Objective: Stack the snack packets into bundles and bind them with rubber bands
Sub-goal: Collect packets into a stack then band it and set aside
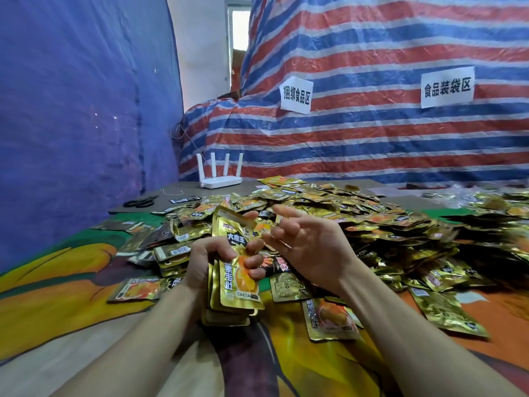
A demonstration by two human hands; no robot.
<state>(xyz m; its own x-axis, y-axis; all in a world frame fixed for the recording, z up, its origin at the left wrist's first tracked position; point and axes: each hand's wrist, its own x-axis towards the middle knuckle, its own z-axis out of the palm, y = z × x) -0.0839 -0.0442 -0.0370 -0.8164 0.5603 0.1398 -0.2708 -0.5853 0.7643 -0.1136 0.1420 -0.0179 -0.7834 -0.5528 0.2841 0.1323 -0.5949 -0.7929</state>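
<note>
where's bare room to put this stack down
Bare cloth left of the stack, between the blue tarp and the packet pile; also the cloth on the stack's near side, and the grey board between scissors and router. Centre and right are crowded with packets.

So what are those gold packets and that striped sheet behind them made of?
The packets look like metallised plastic film: glossy gold, creased, catching bright glints. The striped sheet seems to be woven plastic tarpaulin: fine weave texture, dull sheen, stiff folds. Sight alone cannot confirm either.
</note>
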